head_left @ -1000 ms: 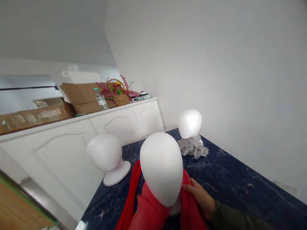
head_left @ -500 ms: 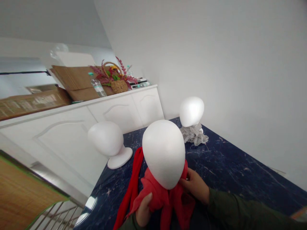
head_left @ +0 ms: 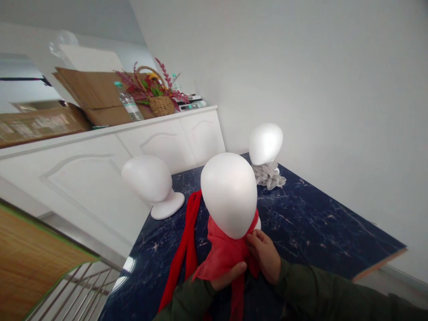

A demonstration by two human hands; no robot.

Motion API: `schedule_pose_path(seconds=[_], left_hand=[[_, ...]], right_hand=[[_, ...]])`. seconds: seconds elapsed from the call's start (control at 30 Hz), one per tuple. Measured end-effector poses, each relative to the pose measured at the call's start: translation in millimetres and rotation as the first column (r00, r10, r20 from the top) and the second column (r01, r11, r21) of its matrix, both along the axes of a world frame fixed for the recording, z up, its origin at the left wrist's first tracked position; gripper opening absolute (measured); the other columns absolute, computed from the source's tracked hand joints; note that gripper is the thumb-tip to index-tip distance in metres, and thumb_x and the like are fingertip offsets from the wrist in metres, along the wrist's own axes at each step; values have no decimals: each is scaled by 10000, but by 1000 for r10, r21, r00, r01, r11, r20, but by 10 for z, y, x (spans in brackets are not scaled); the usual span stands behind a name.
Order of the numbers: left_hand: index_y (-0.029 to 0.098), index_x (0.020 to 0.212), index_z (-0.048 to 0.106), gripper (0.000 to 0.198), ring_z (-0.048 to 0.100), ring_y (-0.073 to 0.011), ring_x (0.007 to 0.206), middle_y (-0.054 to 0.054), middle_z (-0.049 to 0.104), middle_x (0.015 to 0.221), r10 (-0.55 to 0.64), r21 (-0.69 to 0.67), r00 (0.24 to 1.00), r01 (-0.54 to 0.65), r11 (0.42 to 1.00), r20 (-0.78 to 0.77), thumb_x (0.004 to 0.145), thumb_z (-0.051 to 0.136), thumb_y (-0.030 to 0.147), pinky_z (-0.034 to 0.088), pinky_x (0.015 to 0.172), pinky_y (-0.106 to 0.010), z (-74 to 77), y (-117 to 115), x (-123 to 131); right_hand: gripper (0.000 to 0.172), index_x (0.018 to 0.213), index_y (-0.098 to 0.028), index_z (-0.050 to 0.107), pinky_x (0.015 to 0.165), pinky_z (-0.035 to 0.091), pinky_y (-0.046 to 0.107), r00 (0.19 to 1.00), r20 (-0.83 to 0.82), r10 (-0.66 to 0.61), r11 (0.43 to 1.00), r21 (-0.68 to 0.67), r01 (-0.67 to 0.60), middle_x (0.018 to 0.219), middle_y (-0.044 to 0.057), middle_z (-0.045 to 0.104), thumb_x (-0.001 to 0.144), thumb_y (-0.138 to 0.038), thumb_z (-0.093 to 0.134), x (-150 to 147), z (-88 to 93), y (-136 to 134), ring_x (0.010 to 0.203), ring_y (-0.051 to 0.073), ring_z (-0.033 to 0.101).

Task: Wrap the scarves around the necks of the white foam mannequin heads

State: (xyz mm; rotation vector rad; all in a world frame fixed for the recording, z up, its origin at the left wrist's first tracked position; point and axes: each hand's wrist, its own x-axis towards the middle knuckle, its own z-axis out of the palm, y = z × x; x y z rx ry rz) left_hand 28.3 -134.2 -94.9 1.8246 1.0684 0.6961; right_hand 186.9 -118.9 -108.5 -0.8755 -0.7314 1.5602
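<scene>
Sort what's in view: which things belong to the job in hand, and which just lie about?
In use:
coral cloth, touched by left fingers and right fingers
front white head

Apparently just lying about:
bright red cloth
left white head
back white head with grey cloth
flower basket
water bottle
cardboard

Open tabletop [head_left: 321, 236] right of front head [head_left: 229, 194]

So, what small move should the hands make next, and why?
Perhaps the left hand could fold the coral scarf's loose corner inward: that corner sticks out to the left, while the right hand pinches the cloth on the other side, below the nearest white head.
</scene>
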Motion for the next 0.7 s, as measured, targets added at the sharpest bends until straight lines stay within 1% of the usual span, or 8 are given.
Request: schedule_pose_path(seconds=[0.1, 0.17, 0.23, 0.33, 0.43, 0.57, 0.6, 0.7], left_hand=[[209, 1293, 351, 700, 199, -273, 1286, -41, 303, 1377, 81, 49, 996, -80, 996, -24, 668, 627, 363, 84, 1086, -432, -32, -4, 52], [207, 1289, 359, 706, 231, -271, 1276, -47, 333, 1363, 115, 39, 993, -115, 993, 4, 659, 637, 363, 102, 1087, -428, -61, -3, 80], [212, 1280, 373, 681, 267, -264, 1263, -47, 358, 1351, 130, 35, 991, -132, 991, 43, 667, 629, 362, 124, 1086, -424, -56, -3, 107], [226, 1271, 385, 639, 317, -257, 1240, -40, 392, 1330, 142, 32, 985, -145, 989, 94, 687, 609, 360, 149, 1081, -432, 24, -16, 132], [235, 1266, 389, 648, 359, -247, 1215, -32, 432, 1302, 102, -31, 985, -99, 995, 138, 675, 631, 343, 188, 1076, -423, 106, -37, 95], [180, 1153, 527, 491, 395, -263, 1185, -51, 546, 1188, 209, -151, 944, -175, 973, 256, 707, 596, 372, 215, 1070, -412, 83, -17, -7], [163, 1114, 559, 456, 399, -269, 1180, -59, 572, 1151, 224, -180, 930, -177, 968, 292, 715, 584, 381, 213, 1070, -413, 58, -1, -21], [148, 1100, 568, 463, 386, -273, 1189, -66, 577, 1144, 196, -243, 880, -96, 965, 433, 705, 597, 387, 196, 1076, -412, -31, 57, -14]], right_hand=[[322, 575, -186, 375, 460, 306, 212, 979, 203, -33, 995, 96, 13, 500, -53, 389, 659, -413, 589, 41, -40, 19, 479, 79, 370], [326, 553, -184, 372, 467, 295, 222, 933, 357, -53, 987, 160, -5, 498, -50, 372, 680, -418, 560, 71, -35, 26, 482, 82, 348], [291, 563, -177, 405, 501, 315, 235, 860, 503, -86, 971, 235, -41, 531, -36, 401, 716, -395, 522, 96, -7, 6, 512, 93, 367], [195, 646, -162, 494, 620, 366, 265, 712, 674, -198, 918, 382, -106, 692, 9, 489, 736, -335, 515, 127, 48, -73, 652, 129, 448], [166, 712, -166, 503, 681, 375, 281, 592, 751, -293, 871, 465, -159, 799, 24, 495, 668, -293, 601, 150, 87, -153, 744, 150, 458], [335, 790, -177, 495, 701, 386, 290, 529, 783, -327, 848, 490, -201, 858, 24, 495, 545, -273, 702, 153, 103, -173, 786, 167, 461], [302, 789, -180, 496, 709, 388, 291, 526, 783, -332, 846, 494, -202, 860, 25, 495, 568, -260, 685, 150, 103, -164, 793, 168, 463], [44, 718, -180, 501, 748, 390, 290, 532, 766, -361, 840, 515, -172, 856, 32, 497, 699, -187, 540, 145, 102, -135, 816, 158, 473]])
